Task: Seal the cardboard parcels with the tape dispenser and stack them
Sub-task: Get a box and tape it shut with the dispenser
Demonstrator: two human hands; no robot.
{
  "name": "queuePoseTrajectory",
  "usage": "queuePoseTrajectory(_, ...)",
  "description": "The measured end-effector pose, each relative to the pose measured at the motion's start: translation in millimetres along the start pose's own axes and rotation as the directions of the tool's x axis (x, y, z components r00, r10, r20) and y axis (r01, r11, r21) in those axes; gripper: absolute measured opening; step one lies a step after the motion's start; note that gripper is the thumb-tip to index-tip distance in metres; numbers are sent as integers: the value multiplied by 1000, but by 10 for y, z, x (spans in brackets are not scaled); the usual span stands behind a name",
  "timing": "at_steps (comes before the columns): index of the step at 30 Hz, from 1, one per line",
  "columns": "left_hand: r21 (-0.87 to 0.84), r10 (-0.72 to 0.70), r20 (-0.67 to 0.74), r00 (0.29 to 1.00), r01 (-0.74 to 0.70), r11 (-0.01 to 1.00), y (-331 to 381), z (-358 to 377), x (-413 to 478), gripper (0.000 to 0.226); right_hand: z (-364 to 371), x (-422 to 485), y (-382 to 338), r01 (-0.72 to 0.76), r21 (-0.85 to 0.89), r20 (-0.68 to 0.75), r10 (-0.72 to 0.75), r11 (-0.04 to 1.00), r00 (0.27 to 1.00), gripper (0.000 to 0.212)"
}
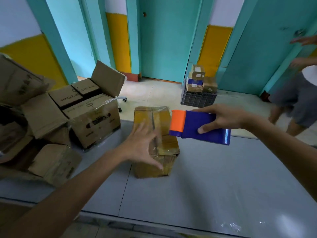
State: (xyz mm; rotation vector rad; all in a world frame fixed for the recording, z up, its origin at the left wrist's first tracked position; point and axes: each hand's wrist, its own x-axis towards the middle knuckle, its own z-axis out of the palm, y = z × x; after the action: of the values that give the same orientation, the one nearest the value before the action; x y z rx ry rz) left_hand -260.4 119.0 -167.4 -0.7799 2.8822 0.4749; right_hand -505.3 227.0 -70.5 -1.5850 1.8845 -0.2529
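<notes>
Parcel (167, 146): on the table (205, 177), middle, close to its far edge, tape already glossy across the top.
Left hand (142, 145): flat on the parcel's top, fingers spread straight, gripping nothing.
Right hand (221, 117): I clasp the tape dispenser (193, 121) round its blue body, orange end over the parcel's right edge.
Risk: my pull may skid the parcel; tape may wrinkle or snag my spread fingers.

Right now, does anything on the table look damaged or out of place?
The parcel under the left hand looks crumpled at its near corner, with wrinkled tape. The open carton on the left has splayed flaps and loose plastic film.
</notes>
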Motion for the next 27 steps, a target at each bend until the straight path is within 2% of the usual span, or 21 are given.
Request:
queuePoseTrajectory(1, -205, -53, -90, 995, 33, 978, 61, -93, -34, 126, 15, -9, -33, 33, 32, 20, -34, 999, 999, 57)
queuePoseTrajectory(2, -458, -130, -167, 977, 40, 888, 128, -189, -68, 121, 28, -14, -69, 66, 49, 37, -68, 997, 997, 60)
queuePoseTrajectory(3, -690, -216, -195, 957, 23, 723, 175, -257, -88, 110, 38, -12, -104, 97, 56, 51, -100, 994, 994, 64)
queuePoseTrajectory(4, -852, -273, -154, 950, 12, 523, 209, -307, -113, 96, 47, 1, -134, 125, 62, 62, -128, 990, 990, 66)
queuePoseTrajectory(6, -983, -259, -14, 966, 34, 178, 197, -320, -150, 66, 56, 39, -188, 165, 86, 77, -172, 983, 982, 61)
queuePoseTrajectory(7, -996, -240, 8, 971, 29, 85, 175, -306, -174, 56, 55, 61, -213, 181, 97, 86, -189, 979, 978, 58)
queuePoseTrajectory(8, -999, -228, 7, 974, 17, 44, 159, -299, -210, 50, 54, 81, -236, 193, 107, 94, -203, 975, 975, 55)
queuePoseTrajectory(12, -995, -262, -50, 964, -25, 97, 27, -300, -302, 33, 85, 156, -357, 215, 163, 105, -234, 963, 967, 47)
queuePoseTrajectory(14, -992, -277, -59, 959, -25, 122, -27, -332, -329, 27, 99, 178, -430, 225, 183, 109, -248, 957, 963, 53)
queuePoseTrajectory(17, -1000, -266, -7, 964, 1, 31, -111, -356, -327, 34, 107, 198, -508, 225, 192, 103, -248, 955, 963, 76)
queuePoseTrajectory(19, -999, -272, 36, 962, 27, -38, -137, -347, -331, 30, 131, 216, -519, 221, 203, 110, -247, 954, 963, 76)
queuePoseTrajectory(20, -999, -300, 44, 953, 34, -38, -133, -330, -330, 25, 148, 223, -523, 223, 209, 114, -251, 952, 961, 71)
queuePoseTrajectory(22, -998, -407, 2, 913, 25, 51, -107, -290, -309, 12, 183, 235, -535, 223, 219, 110, -251, 950, 962, 58)
queuePoseTrajectory(24, -984, -504, -81, 860, 10, 176, -80, -282, -275, 16, 210, 232, -568, 206, 200, 109, -231, 958, 967, 56)
queuePoseTrajectory(27, -959, -539, -189, 821, -36, 282, -73, -299, -271, 21, 232, 215, -603, 184, 167, 136, -207, 969, 969, 59)
